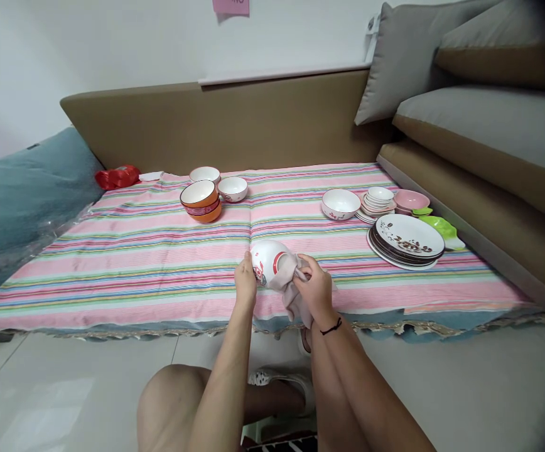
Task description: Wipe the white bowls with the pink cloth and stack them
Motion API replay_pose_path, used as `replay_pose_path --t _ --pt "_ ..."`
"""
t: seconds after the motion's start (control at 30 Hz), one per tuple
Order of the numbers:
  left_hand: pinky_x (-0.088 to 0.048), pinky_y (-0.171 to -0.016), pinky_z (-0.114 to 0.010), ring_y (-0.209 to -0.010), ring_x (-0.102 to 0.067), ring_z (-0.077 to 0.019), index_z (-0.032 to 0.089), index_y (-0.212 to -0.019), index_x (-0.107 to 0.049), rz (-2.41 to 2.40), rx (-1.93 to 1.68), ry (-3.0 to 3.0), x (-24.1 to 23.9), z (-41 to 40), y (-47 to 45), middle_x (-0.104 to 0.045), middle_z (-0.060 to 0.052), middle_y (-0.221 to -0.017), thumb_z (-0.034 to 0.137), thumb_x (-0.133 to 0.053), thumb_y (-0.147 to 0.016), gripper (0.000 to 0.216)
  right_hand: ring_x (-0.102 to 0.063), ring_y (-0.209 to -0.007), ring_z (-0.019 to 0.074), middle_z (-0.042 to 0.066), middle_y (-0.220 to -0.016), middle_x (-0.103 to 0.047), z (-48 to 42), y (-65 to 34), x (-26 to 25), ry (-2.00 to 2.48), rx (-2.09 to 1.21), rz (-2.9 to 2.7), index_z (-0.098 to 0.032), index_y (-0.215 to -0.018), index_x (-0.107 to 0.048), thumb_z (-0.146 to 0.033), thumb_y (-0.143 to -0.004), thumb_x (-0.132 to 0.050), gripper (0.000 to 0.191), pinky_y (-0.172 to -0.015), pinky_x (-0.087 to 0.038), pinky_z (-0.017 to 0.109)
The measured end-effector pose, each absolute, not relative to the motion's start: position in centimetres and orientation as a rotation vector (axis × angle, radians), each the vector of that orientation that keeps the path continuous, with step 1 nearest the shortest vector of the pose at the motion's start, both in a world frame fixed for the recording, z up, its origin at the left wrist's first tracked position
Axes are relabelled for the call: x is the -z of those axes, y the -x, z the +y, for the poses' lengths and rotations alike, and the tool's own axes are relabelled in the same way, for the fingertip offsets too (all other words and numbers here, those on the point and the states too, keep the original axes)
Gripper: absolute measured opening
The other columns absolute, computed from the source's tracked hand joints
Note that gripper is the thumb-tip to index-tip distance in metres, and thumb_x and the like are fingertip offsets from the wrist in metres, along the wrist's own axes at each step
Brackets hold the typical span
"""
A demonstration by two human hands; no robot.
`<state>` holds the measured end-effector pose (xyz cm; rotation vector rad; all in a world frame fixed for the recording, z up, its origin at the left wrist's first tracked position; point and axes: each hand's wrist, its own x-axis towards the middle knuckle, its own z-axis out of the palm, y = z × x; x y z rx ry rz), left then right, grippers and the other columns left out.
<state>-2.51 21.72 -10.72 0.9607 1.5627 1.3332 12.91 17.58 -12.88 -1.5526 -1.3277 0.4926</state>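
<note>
My left hand [245, 279] grips the rim of a white bowl [267, 256] with red and black decoration. The bowl is tilted on its side, its outer base turned toward the right. My right hand [316, 284] pinches a pale greyish-pink cloth [292, 295] and presses part of it against the bowl's base; the rest of the cloth hangs down. Both hands are just above the near part of the striped cover [159, 267]. The inside of the bowl is hidden from view.
Orange and red bowls [200, 194] are stacked at the left, beside small white bowls [233, 188]. At the right are a white bowl [341, 204], small stacked dishes [380, 196], pink bowls [411, 200], patterned plates [409, 237] and a green leaf-shaped dish [439, 227]. Cushions [484, 125] rise behind.
</note>
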Motion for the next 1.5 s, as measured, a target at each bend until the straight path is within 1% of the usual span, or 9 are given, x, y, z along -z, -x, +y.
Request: replay_pose_path --t 0.1,0.2,0.43,0.77,1.0,1.1,1.27,1.37,1.5 --pt "-0.024 -0.046 -0.025 -0.047 -0.029 -0.0097 0.022 -0.050 -0.032 1.559 -1.335 -0.946 10.8 21.7 2.4 -0.034 0.004 -0.046 0.060 -0.048 -0.086 0.055 -0.066 -0.068 0.0198 0.001 -0.075 -0.073 17.5 -12.7 12.7 1.545 -0.505 -1.319 -0.021 -0.109 -0.065 -0.019 -0.067 -0.059 0.043 -0.061 -0.046 0.027" --pt "-0.024 -0.046 -0.025 -0.047 -0.029 -0.0097 0.021 -0.050 -0.033 1.557 -1.337 -0.941 10.7 21.7 2.3 -0.034 0.004 -0.047 0.057 -0.048 -0.088 0.053 -0.065 -0.067 0.0193 0.001 -0.075 -0.072 17.7 -12.6 12.8 1.529 -0.536 -1.285 -0.020 -0.108 -0.064 -0.020 -0.066 -0.060 0.043 -0.061 -0.045 0.027" --pt "-0.026 -0.047 -0.024 -0.047 -0.031 -0.0101 0.021 -0.050 -0.036 1.548 -1.344 -0.969 10.5 21.5 2.3 -0.038 0.003 -0.048 0.049 -0.044 -0.092 0.051 -0.068 -0.076 0.0227 0.007 -0.080 -0.074 18.0 -12.6 13.1 1.520 -0.557 -1.170 -0.015 -0.117 -0.063 -0.027 -0.067 -0.061 0.051 -0.067 -0.050 0.030" --pt "-0.026 -0.047 -0.025 -0.047 -0.031 -0.0104 0.022 -0.050 -0.031 1.592 -1.359 -0.989 11.5 21.5 2.7 -0.036 0.003 -0.048 0.052 -0.041 -0.092 0.053 -0.069 -0.073 0.0230 0.007 -0.080 -0.075 18.0 -13.0 13.3 1.497 -0.593 -1.209 -0.015 -0.122 -0.062 -0.028 -0.069 -0.061 0.055 -0.067 -0.050 0.032" --pt "-0.030 -0.048 -0.026 -0.049 -0.037 -0.0117 0.021 -0.050 -0.038 1.613 -1.363 -0.969 12.4 22.1 3.2 -0.043 0.001 -0.050 0.067 -0.043 -0.086 0.058 -0.070 -0.076 0.0234 0.006 -0.084 -0.075 17.9 -12.7 13.2 1.486 -0.601 -1.234 -0.017 -0.122 -0.062 -0.026 -0.066 -0.064 0.057 -0.068 -0.052 0.032" --pt "-0.029 -0.048 -0.025 -0.049 -0.036 -0.0112 0.021 -0.050 -0.037 1.605 -1.369 -0.935 12.2 21.9 3.2 -0.042 0.001 -0.049 0.068 -0.045 -0.084 0.059 -0.071 -0.082 0.0250 0.007 -0.088 -0.076 17.9 -12.4 13.1 1.484 -0.604 -1.224 -0.018 -0.123 -0.061 -0.025 -0.065 -0.066 0.059 -0.072 -0.055 0.035" --pt "-0.025 -0.046 -0.026 -0.046 -0.030 -0.0101 0.022 -0.049 -0.031 1.610 -1.370 -0.932 11.6 21.7 2.9 -0.036 0.003 -0.046 0.066 -0.046 -0.085 0.059 -0.069 -0.102 0.0276 0.010 -0.105 -0.074 17.9 -12.1 12.8 1.404 -0.620 -1.247 -0.019 -0.128 -0.057 -0.024 -0.065 -0.069 0.064 -0.087 -0.055 0.040" --pt "-0.025 -0.047 -0.026 -0.046 -0.031 -0.0105 0.022 -0.049 -0.034 1.607 -1.364 -0.961 11.6 21.6 2.9 -0.037 0.003 -0.047 0.066 -0.045 -0.086 0.059 -0.067 -0.106 0.0280 0.011 -0.112 -0.072 17.9 -12.0 12.8 1.337 -0.613 -1.274 -0.019 -0.129 -0.056 -0.024 -0.065 -0.070 0.065 -0.093 -0.054 0.043" --pt "-0.024 -0.048 -0.026 -0.047 -0.031 -0.0110 0.022 -0.049 -0.031 1.618 -1.370 -1.041 11.3 21.3 2.7 -0.036 0.002 -0.047 0.060 -0.044 -0.090 0.057 -0.064 -0.113 0.0278 0.013 -0.123 -0.066 18.1 -11.8 13.0 1.274 -0.613 -1.316 -0.019 -0.130 -0.053 -0.020 -0.064 -0.069 0.068 -0.099 -0.052 0.044"
